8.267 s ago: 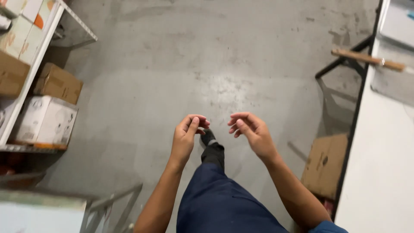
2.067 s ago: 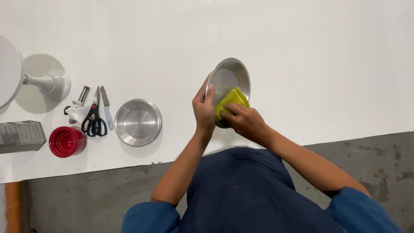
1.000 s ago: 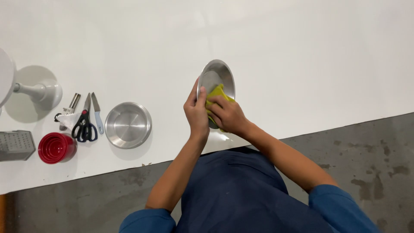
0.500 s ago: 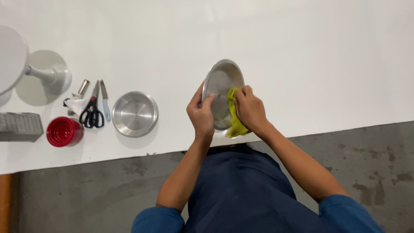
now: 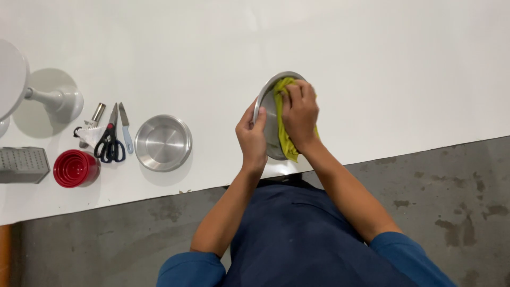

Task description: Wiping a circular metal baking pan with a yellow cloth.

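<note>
Left hand: your left hand (image 5: 252,139) has its grip closed on the rim of the tilted steel pan (image 5: 268,119).
Right hand: your right hand (image 5: 299,112) presses a yellow cloth (image 5: 286,142) into that pan, fingers curled.
Pan: above the desk (image 5: 372,64) edge, right of a second steel pan (image 5: 162,142).

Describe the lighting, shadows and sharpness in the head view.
Head view: even, bright light washes out the white table, no hard glare; soft shadows beside the stand and the pan; both hands, left and right, look sharp, without motion blur.
</note>
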